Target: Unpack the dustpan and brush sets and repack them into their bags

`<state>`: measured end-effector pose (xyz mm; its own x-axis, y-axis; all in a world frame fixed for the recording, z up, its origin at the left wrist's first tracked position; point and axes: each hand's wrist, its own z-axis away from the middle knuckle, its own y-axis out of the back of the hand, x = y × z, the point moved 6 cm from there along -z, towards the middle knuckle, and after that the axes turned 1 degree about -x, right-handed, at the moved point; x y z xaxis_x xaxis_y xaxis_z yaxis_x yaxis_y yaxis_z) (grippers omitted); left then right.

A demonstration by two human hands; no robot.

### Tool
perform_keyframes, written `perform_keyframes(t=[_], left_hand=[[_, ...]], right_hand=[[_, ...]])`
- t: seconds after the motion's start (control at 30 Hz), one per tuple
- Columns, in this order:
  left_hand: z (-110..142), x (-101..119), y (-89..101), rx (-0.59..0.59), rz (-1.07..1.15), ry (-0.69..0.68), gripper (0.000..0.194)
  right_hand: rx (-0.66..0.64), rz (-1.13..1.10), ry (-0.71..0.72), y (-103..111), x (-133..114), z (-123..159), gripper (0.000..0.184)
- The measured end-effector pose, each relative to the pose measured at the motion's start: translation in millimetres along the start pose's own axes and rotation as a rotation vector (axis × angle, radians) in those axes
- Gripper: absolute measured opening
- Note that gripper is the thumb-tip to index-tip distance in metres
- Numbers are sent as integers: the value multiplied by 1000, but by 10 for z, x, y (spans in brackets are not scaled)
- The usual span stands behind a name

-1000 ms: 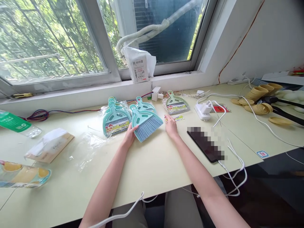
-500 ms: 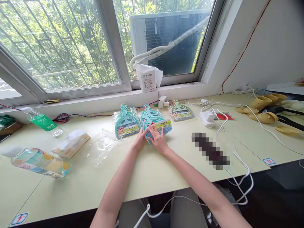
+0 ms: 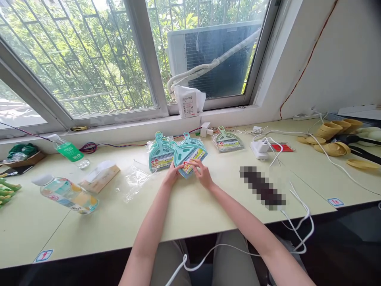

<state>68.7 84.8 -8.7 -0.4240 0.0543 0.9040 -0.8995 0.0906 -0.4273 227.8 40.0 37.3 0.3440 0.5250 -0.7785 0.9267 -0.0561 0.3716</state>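
Note:
A mint-green dustpan and brush set [image 3: 182,152] is tilted up in front of me, with the blue bristles partly covered. My left hand [image 3: 172,174] is closed on its lower left edge, thumb on the front. Across the bristles lies a yellow printed label [image 3: 192,159], slanting up to the right. My right hand [image 3: 204,175] rests its outstretched fingertips on the label and bristles. Behind the held set are another mint dustpan set [image 3: 188,138] and, to the left, stacked dustpan sets [image 3: 160,153] in clear film.
A greener wrapped set [image 3: 228,141] lies at the back right, near a white charger [image 3: 260,149]. A crumpled clear bag [image 3: 137,178], a tissue pack [image 3: 101,177] and two bottles, one fruit-printed [image 3: 70,194], one green-labelled [image 3: 70,151], are on the left. A blurred-out dark object [image 3: 262,188] is at right.
My right hand brought the yellow label from the table on the right onto the bristles. The label now slants more, and the right fingers have lifted partly from it. The view has turned left.

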Motion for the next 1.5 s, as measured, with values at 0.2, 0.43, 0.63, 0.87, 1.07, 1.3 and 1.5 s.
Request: perform_keyframes(t=[0.2, 0.43, 0.63, 0.87, 1.07, 1.3, 1.5], left_hand=[[58, 0, 17, 7, 35, -10, 59], [198, -99, -121, -155, -47, 43, 64], [248, 14, -269, -158, -207, 91, 51], [650, 969, 581, 1035, -972, -313, 64], [604, 841, 1343, 1037, -1227, 115, 61], [606, 945, 1413, 1071, -1239, -130, 48], [841, 1343, 842, 1018, -1166, -916, 42]], right_hand=[[415, -346, -371, 114, 508, 65, 62], [113, -789, -558, -99, 713, 150, 42], [159, -868, -622, 93, 789, 201, 38], [212, -901, -612, 193, 805, 180, 38], [196, -909, -659, 164, 834, 162, 33], [190, -923, -673, 170, 821, 168, 31], [192, -949, -653, 198, 800, 159, 32]])
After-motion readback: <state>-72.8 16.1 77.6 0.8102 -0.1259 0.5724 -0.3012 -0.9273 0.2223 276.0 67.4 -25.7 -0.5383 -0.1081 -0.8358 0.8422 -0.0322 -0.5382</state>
